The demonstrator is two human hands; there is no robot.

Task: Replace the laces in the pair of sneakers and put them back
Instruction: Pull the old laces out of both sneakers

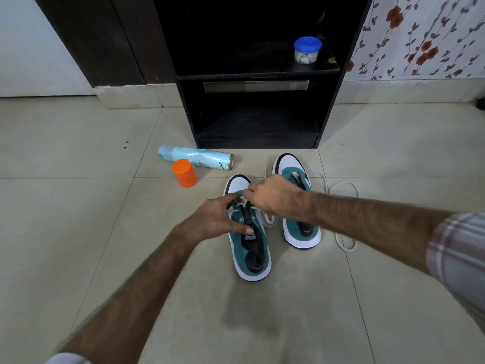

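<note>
head cam | your left hand grips near sneaker, right hand pinches lace | lacing lower eyelets | next: thread across

no readable text, spray can print illegible

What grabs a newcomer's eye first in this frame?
Both hands, left hand and right hand, meet over the near teal-and-white sneaker at centre floor, fingers working its white lace. Left of them, a bright orange plastic cap sits beside a light-blue spray can lying on its side, in front of the black shelf unit.
</note>
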